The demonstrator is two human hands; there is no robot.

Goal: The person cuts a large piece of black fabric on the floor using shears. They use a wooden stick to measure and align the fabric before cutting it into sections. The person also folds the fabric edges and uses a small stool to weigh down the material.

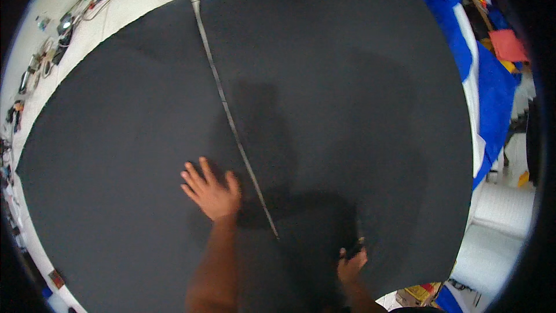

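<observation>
No text, label, number or sign can be read. Any markings on the narrow pale strip (236, 136) laid across the dark fabric (127, 139) are too fine to be made out, and any print on the yellow-and-red item (418, 294) at the lower right is lost in blur.

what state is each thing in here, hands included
left hand: fingers spread, on the dark cloth
right hand: fingers bent; whether it holds something is unclear
dark cloth: spread out flat
pale strip: stretched out nearly straight across the cloth
blue sheet: loosely bunched at the right side
</observation>
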